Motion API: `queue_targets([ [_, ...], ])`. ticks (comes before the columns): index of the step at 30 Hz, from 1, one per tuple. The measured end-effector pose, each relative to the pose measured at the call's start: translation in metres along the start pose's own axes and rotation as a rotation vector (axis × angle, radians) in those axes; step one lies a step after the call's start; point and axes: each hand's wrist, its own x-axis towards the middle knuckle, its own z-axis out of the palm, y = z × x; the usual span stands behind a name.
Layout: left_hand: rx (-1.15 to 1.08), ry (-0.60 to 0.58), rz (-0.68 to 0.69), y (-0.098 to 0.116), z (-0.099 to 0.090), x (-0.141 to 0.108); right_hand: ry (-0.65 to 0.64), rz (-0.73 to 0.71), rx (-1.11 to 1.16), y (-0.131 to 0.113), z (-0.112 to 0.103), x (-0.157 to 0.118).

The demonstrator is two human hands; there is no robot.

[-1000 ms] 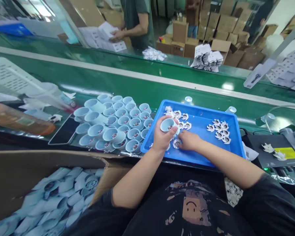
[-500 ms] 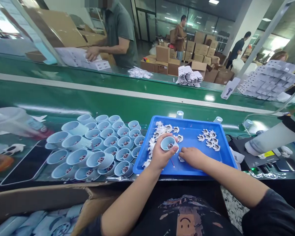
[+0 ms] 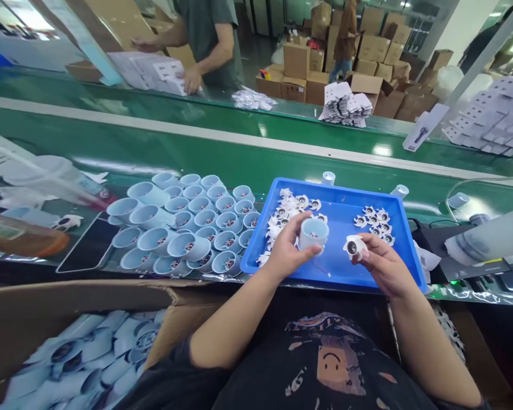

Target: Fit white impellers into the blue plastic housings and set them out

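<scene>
My left hand point(image 3: 288, 245) is shut around a pale blue cup point(image 3: 313, 234), holding it upright above the blue plastic tray point(image 3: 342, 256). My right hand point(image 3: 382, 265) pinches a small white winged part point(image 3: 354, 247) with a dark round centre, close to the cup but apart from it. On the tray lie a heap of similar white parts point(image 3: 284, 213) at the left and a smaller group point(image 3: 374, 223) at the right. Several more pale blue cups point(image 3: 183, 223) stand and lie massed on the belt left of the tray, with dark pieces inside them.
A green conveyor belt point(image 3: 196, 142) runs across the view. An open cardboard box point(image 3: 81, 353) of pale blue items sits at lower left. Across the belt, a co-worker's hands point(image 3: 192, 80) handle white printed sheets point(image 3: 147, 71), with stacked cardboard boxes point(image 3: 367, 74) behind.
My right hand has lifted a white part off the tray and holds it up. My left hand has raised the cup and turned it. The view has shifted slightly.
</scene>
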Motion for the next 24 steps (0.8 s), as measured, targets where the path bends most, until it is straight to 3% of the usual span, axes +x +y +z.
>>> queue_targets([
  [3, 0.246, -0.264, 0.135, 0.02, 0.003, -0.006, 0.044, 0.025, 0.196, 0.002, 0.0, -0.014],
  [6, 0.361, -0.362, 0.269, 0.032, 0.01, -0.01, 0.079, 0.015, 0.266, -0.002, 0.001, -0.018],
  [9, 0.447, -0.352, 0.341, 0.038, 0.014, -0.012, 0.108, -0.049, 0.171, -0.018, -0.002, -0.019],
  [13, 0.53, -0.304, 0.482, 0.042, 0.017, -0.015, 0.127, -0.3, -0.368, -0.04, -0.003, -0.017],
  [15, 0.546, -0.256, 0.554, 0.044, 0.019, -0.019, 0.107, -0.362, -0.502, -0.044, 0.001, -0.014],
  [19, 0.58, -0.145, 0.576, 0.045, 0.025, -0.025, 0.063, -0.323, -0.487, -0.038, 0.008, -0.005],
  [24, 0.568, -0.257, 0.501, 0.036, 0.013, -0.021, 0.009, -0.327, -0.358, -0.036, -0.01, -0.015],
])
